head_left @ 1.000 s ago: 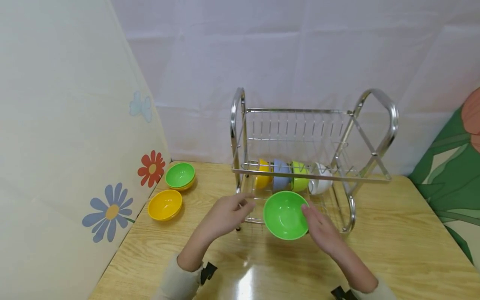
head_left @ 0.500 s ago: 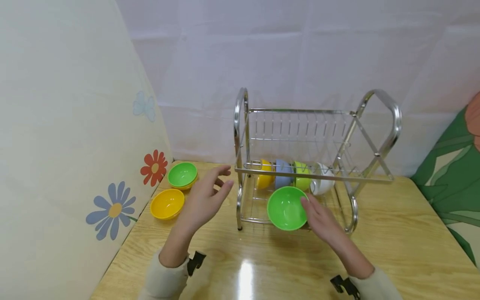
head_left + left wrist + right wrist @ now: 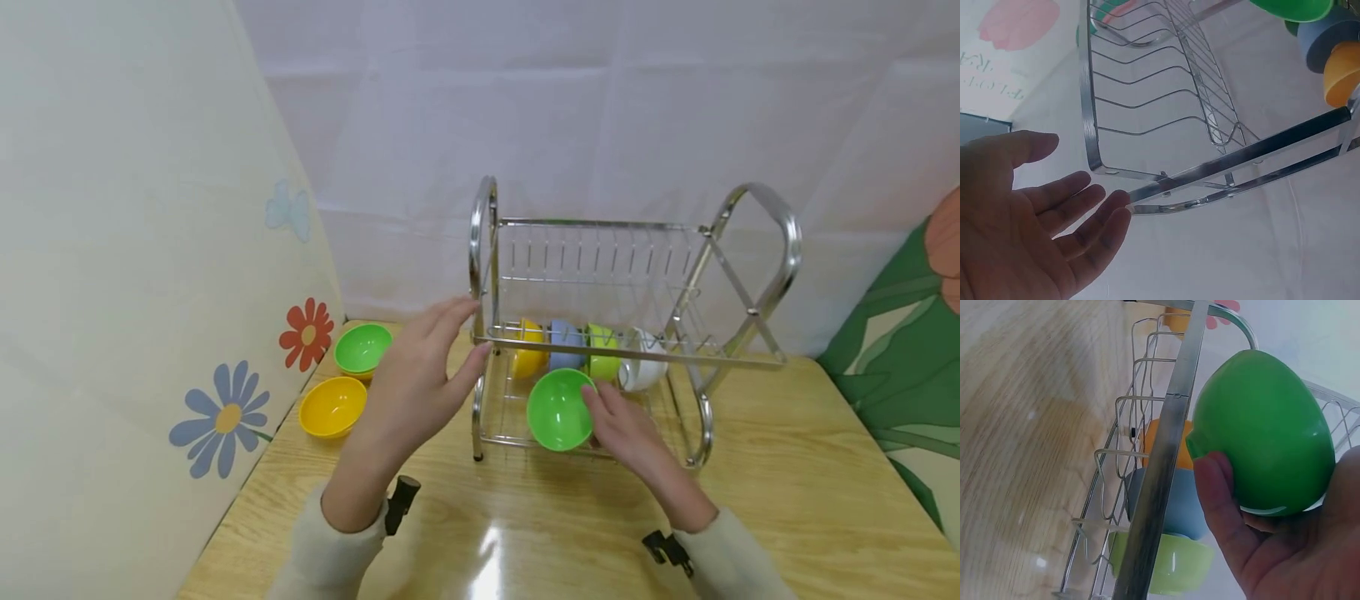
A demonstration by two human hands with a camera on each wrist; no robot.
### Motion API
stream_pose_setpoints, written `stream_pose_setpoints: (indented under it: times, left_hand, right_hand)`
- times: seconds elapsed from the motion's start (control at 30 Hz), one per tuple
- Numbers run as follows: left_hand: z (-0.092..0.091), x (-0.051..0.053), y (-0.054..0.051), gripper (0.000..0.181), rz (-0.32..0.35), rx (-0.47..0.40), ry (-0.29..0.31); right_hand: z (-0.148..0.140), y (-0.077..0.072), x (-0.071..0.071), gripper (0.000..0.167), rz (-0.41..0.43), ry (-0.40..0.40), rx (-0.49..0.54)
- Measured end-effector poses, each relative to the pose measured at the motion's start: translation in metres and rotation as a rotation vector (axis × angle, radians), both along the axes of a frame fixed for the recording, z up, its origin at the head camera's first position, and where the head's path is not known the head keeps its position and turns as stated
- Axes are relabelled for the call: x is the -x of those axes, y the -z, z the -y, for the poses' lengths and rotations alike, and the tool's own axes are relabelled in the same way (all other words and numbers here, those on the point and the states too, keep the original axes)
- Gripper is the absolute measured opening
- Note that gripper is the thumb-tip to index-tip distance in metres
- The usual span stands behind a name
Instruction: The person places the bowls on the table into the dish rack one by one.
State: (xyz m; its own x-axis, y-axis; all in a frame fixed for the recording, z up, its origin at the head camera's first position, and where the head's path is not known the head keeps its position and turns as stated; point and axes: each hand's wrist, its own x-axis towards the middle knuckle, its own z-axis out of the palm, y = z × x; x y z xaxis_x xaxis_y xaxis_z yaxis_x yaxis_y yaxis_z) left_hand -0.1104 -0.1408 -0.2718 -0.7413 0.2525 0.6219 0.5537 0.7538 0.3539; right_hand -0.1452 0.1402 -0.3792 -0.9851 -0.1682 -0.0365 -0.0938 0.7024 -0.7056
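A green bowl (image 3: 558,412) is held by my right hand (image 3: 630,429) in front of the metal dish rack (image 3: 630,352), its hollow side facing the head camera. The right wrist view shows its rounded outside (image 3: 1266,434), with fingers and thumb around its edge. My left hand (image 3: 412,383) is raised beside the rack's left upright, fingers loosely spread and holding nothing. In the left wrist view its fingertips (image 3: 1121,203) appear close to the metal frame; whether they touch it I cannot tell. On the rack's lower tier stand a yellow bowl (image 3: 529,350), a blue bowl (image 3: 566,346), a lime-green bowl (image 3: 602,352) and a white bowl (image 3: 643,362).
At the table's left side sits another yellow bowl (image 3: 333,408). Behind it a green bowl (image 3: 363,348) rests in a yellow one. The rack's upper tier overhangs the bowls below. A flower-printed panel (image 3: 225,208) borders the wooden table (image 3: 787,500) on the left.
My left hand has moved up from near the green bowl to the rack's left upright. My right hand still holds the bowl, now slightly higher and nearer the rack.
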Motion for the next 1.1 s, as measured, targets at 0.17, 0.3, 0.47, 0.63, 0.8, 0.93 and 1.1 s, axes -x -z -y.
stream_pose_setpoints:
  times: [0.17, 0.3, 0.47, 0.63, 0.8, 0.93, 1.1]
  left_hand:
    - [-0.010, 0.000, -0.005, 0.051, 0.043, 0.043, -0.048]
    - [-0.016, 0.002, -0.005, 0.054, 0.094, 0.084, -0.102]
    - [-0.021, 0.007, -0.002, 0.055, 0.162, 0.151, -0.151]
    - [-0.024, 0.011, 0.000, 0.060, 0.232, 0.187, -0.169]
    - [-0.027, 0.017, 0.002, 0.060, 0.270, 0.180, -0.190]
    - [-0.031, 0.019, 0.002, 0.056, 0.284, 0.169, -0.214]
    - [-0.034, 0.019, 0.004, 0.056, 0.284, 0.156, -0.230]
  right_hand:
    - [0.006, 0.001, 0.008, 0.058, -0.034, -0.003, -0.090]
    - [0.009, 0.002, 0.014, 0.058, -0.008, -0.005, -0.091]
    - [0.014, 0.002, 0.016, 0.057, -0.003, -0.009, -0.102]
    - [0.015, 0.004, 0.017, 0.054, -0.010, -0.023, -0.106]
    - [0.020, 0.009, 0.022, 0.053, -0.040, -0.028, -0.120]
    - [0.024, 0.010, 0.026, 0.051, -0.037, -0.030, -0.112]
    - [0.027, 0.012, 0.028, 0.050, -0.030, -0.030, -0.125]
